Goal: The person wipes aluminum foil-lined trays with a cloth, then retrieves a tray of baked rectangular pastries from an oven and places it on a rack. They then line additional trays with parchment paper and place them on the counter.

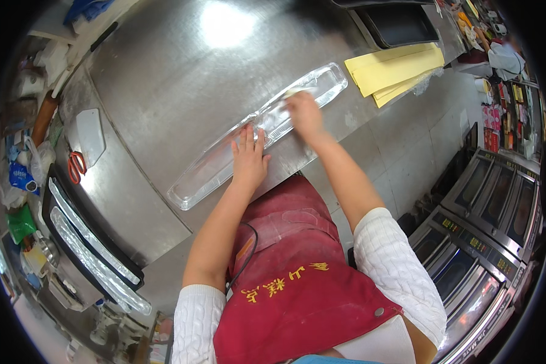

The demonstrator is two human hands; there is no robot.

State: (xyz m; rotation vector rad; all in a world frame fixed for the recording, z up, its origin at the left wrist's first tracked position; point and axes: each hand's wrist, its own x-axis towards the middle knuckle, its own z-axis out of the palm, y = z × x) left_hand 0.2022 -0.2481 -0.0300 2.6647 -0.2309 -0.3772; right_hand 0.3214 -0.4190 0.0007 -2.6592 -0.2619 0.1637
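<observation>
A long, shallow clear plastic tray [209, 170] lies slantwise on the stainless steel worktop [164, 82]. My left hand [250, 154] rests flat near its middle, fingers spread and pointing away from me. My right hand [304, 113] is over the right half of the tray, blurred, its fingers curled around a small pale thing that I cannot make out. Just right of the tray's far end lie stacked strips of yellow paper [396, 66].
Dark metal pans [402, 27] stand at the back right. On the left are red-handled scissors [77, 167], a white plastic scraper [91, 136], and a black tray [95, 236] with long clear plastic pieces. Ovens [464, 245] stand at lower right; another person [505, 59] is at far upper right.
</observation>
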